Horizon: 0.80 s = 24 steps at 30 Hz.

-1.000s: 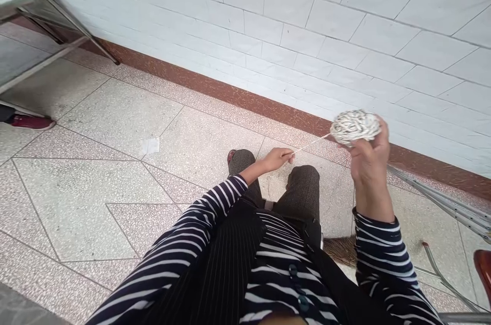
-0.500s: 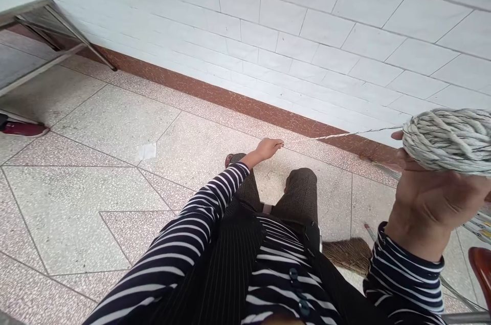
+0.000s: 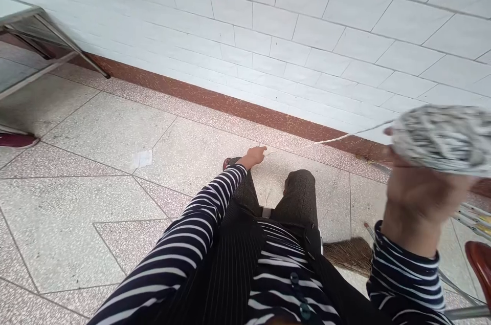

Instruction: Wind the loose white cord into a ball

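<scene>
Having moved right, our right hand (image 3: 416,194) cups the cord ball (image 3: 441,141) before the wall (image 3: 264,7), fingers partly hidden; our left hand (image 3: 253,156) pinches its strand (image 3: 337,138). A broom (image 3: 347,253) lies beside us, paper (image 3: 143,158) farther left.

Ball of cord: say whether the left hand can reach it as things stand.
Probably yes: only a strand spans the gap between the left hand and the ball of cord in the right hand.
</scene>
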{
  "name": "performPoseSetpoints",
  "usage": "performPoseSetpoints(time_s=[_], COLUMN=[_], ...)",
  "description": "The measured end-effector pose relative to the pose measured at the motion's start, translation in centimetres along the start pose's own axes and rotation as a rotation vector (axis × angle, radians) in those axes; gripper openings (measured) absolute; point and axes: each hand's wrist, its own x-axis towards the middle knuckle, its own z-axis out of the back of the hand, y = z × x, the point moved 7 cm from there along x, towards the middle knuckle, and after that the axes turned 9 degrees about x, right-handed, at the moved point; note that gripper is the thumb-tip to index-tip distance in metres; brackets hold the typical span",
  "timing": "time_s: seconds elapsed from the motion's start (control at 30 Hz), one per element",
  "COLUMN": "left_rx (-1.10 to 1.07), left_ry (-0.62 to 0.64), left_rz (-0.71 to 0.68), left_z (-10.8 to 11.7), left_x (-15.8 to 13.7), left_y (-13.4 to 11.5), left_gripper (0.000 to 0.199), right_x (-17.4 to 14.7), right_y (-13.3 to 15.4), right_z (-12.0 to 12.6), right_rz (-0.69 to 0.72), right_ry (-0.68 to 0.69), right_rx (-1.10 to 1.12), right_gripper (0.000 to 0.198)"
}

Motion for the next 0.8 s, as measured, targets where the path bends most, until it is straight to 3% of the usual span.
performPoseSetpoints(time_s=[0.1, 0.2, 0.3, 0.4, 0.57, 0.7, 0.8], left_rx=[-0.153, -0.669, -0.931, -0.837, -0.478, -0.270, -0.082], left_ry=[-0.005, -0.005, 0.083, 0.140, 0.033, 0.060, -0.028], left_rz=[-0.151, -0.419, -0.538, -0.487, -0.338, -0.443, -0.564], left_z=[0.8, 2.3, 2.8, 1.8, 0.4, 0.5, 2.4], left_x=[0.1, -1.6, -4.5, -6.9, -9.0, -10.7, -11.6], left_y=[-5.2, -11.6, -14.9, -14.2, -9.5, -9.8, -11.4], left_gripper=[0.048, 0.047, 0.043, 0.030, 0.036, 0.033, 0.035], right_x=[-1.8, -3.6, -4.1, -3.3, -2.2, -2.6, -3.3], right_y=[-4.6, -9.5, -11.8, -12.0, -12.9, -15.3, -17.7], right_z=[-1.9, -2.8, -2.5, -1.4, 1.4, 1.9, 2.0], right_rz=[-0.103, -0.271, -0.354, -0.320, -0.272, -0.268, -0.232], right_ry=[0.195, 0.310, 0.346, 0.344, 0.233, 0.256, 0.293], right_rx=[-0.004, -0.045, -0.065, -0.133, -0.283, -0.577, -0.883], right_gripper=[0.074, 0.071, 0.066, 0.065, 0.064, 0.072, 0.071])
